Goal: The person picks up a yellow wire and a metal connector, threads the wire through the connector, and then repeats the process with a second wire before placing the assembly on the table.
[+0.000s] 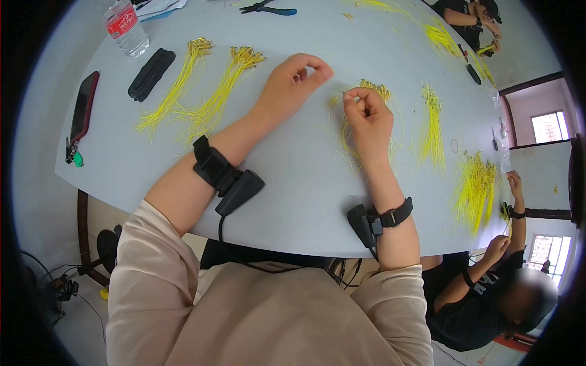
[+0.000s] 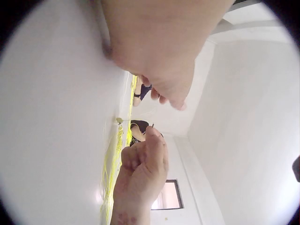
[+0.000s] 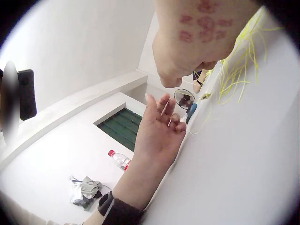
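Note:
My right hand [image 1: 369,125] pinches the end of a thin wire between thumb and forefinger; its dark tip [image 2: 153,125] sticks up in the left wrist view. A small yellowish piece [image 1: 334,99] lies beside that hand, by a bundle of yellow wires [image 1: 378,89] partly hidden behind it. To the left, my left hand [image 1: 293,82] is held apart from the right one, fingers loosely bent. Its palm [image 3: 157,136] faces the right wrist camera, with thin pale lines at the fingers; whether these are a strand I cannot tell.
Two yellow wire bundles [image 1: 223,91] lie at the left, near a black case [image 1: 151,74], a phone [image 1: 84,108] and a water bottle [image 1: 128,33]. More bundles [image 1: 432,125] are at the right. Pliers [image 1: 268,9] lie at the far edge. Other people [image 1: 488,299] work at the right.

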Demonstrator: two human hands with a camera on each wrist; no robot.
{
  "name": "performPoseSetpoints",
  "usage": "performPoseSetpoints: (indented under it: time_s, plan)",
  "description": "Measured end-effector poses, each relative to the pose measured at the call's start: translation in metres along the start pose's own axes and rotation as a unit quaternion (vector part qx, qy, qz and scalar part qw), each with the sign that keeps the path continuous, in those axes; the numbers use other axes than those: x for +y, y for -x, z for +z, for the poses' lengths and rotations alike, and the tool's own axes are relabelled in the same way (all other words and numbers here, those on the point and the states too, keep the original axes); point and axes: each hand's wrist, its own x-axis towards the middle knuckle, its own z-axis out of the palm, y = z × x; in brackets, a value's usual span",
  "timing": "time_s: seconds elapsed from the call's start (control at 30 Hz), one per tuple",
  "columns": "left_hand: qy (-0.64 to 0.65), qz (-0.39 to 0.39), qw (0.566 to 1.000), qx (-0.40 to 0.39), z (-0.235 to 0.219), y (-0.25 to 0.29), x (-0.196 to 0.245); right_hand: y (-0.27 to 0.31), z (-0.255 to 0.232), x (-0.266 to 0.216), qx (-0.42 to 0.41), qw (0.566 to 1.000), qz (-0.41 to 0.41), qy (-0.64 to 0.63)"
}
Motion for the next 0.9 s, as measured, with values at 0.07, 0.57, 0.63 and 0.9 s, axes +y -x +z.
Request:
performPoseSetpoints:
  time_s: [0.07, 0.57, 0.63, 0.9]
  plan:
    - [-0.049, 0.049, 0.997, -0.037, 0.0022, 0.003, 0.0045, 0.0008, 0.0001, -0.0007, -0.002, 1.0, -0.001, 0.001]
    - [-0.043, 0.043, 0.995, -0.075, 0.0036, 0.0055, 0.0069, 0.0018, 0.0005, -0.0051, -0.009, 0.994, -0.085, 0.073]
    - [-0.063, 0.066, 0.993, -0.072, 0.0043, 0.0045, 0.0036, 0.0019, 0.0008, -0.0044, -0.009, 0.994, -0.086, 0.072]
    - [-0.074, 0.084, 0.991, -0.07, 0.0052, 0.0057, 0.0036, 0.0021, 0.0012, -0.0039, -0.017, 0.992, -0.091, 0.081]
